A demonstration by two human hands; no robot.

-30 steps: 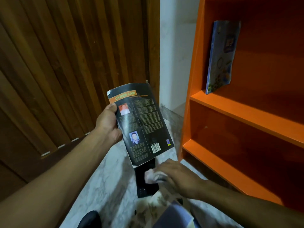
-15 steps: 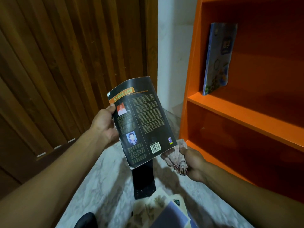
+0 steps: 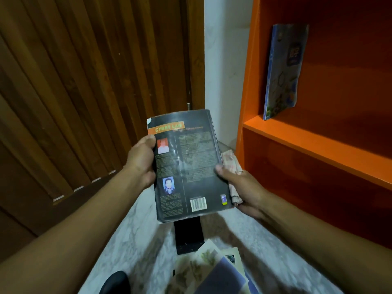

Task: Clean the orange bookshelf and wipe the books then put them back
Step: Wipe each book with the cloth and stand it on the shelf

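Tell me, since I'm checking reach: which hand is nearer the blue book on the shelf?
Right. The right hand is below-left of the blue book; the left hand is farther left.

Dim light, a slatted wooden door [image 3: 84, 92] left, white wall [image 3: 224, 71] behind, marbled pale floor [image 3: 135, 236] below

Orange shelf [image 3: 314, 145]: blue book [image 3: 284, 71] upright. Marble floor [image 3: 131, 240]: book pile [image 3: 212, 270].

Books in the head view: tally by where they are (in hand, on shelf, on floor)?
In hand: 1, the black book
On shelf: 1, the blue book
On floor: 1 black book, plus a pile too overlapped to count
Total: 3 distinct, plus the pile
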